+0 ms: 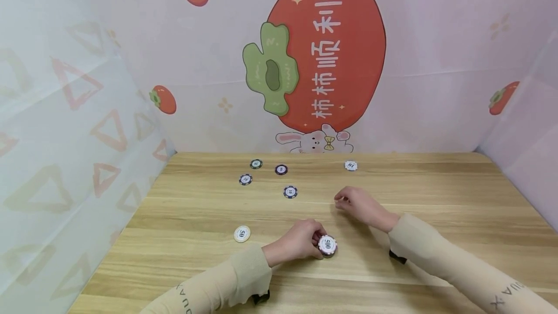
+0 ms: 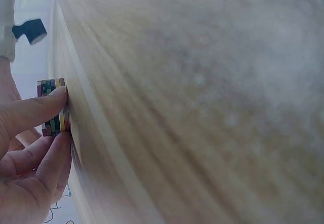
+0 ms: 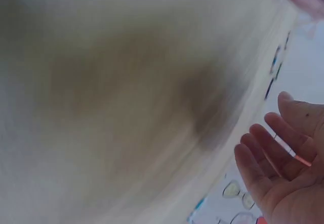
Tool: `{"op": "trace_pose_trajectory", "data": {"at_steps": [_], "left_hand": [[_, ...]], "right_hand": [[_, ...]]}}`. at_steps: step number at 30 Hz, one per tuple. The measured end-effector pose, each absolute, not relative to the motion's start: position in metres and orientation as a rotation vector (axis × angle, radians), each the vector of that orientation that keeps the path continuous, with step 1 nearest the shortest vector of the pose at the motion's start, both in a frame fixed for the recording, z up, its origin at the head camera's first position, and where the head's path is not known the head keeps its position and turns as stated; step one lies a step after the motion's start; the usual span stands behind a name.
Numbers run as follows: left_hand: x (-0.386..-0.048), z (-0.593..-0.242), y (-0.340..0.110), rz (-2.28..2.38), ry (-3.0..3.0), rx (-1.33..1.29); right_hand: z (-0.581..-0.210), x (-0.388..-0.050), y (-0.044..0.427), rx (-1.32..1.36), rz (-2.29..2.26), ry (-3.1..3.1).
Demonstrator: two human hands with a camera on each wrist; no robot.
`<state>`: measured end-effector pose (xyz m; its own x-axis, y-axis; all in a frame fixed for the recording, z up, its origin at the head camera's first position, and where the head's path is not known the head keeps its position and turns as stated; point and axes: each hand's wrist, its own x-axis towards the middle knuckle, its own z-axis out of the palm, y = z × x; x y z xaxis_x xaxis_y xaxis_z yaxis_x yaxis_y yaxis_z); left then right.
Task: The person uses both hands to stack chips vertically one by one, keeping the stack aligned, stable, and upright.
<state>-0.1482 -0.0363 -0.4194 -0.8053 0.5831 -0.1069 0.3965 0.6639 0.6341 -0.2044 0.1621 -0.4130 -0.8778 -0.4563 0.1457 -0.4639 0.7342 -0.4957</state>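
Note:
Near the middle front of the table, my left hand (image 1: 300, 241) grips a short stack of poker chips (image 1: 328, 246) by its side. A white-edged chip marked 500 tops the stack. In the left wrist view, thumb and fingers pinch the stack's layered green, yellow and reddish edges (image 2: 63, 117), close to the wood. My right hand (image 1: 359, 206) hovers over the table to the right and beyond the stack. Its fingers (image 3: 260, 153) are loosely bent, and nothing shows between them. A white chip (image 1: 350, 165) marked 10 lies beyond that hand.
A pale yellow 50 chip (image 1: 242, 233) lies left of my left hand. Farther back lie a blue 10 chip (image 1: 290, 192), a dark purple chip (image 1: 281, 169), a green chip (image 1: 256, 164) and another blue chip (image 1: 245, 179). Printed cloth walls (image 1: 209, 125) border the wooden table (image 1: 183, 256).

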Motion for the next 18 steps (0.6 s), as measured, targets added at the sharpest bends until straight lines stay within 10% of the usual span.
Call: {"op": "trace_pose_trajectory", "data": {"at_steps": [18], "left_hand": [[-0.148, -0.418, -0.036, 0.854, 2.604, 0.815]], "right_hand": [[-0.416, -0.254, 0.185, 0.881, 0.514, -2.750]]}}
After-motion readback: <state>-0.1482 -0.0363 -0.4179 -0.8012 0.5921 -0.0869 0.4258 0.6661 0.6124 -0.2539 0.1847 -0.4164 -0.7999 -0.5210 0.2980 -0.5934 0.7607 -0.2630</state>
